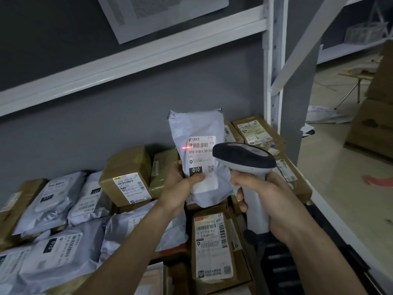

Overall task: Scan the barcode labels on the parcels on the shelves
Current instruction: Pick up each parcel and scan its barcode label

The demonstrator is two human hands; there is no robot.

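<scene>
My left hand (180, 184) grips a white poly mailer parcel (197, 128) upright above the shelf, thumb on its label beside the black "010" box. The shipping label (201, 154) faces me, and a red scan line glows just under its barcode at the left edge. My right hand (268, 199) holds the handle of a grey-and-black barcode scanner (244, 156), whose head points at the label from the right and covers the label's right edge.
Grey poly mailers (53, 201) and brown cardboard boxes (127, 175) with labels cover the shelf below. A white shelf beam (127, 60) runs overhead and a white upright post (274, 71) stands to the right. Past it lie floor and stacked cartons (374, 124).
</scene>
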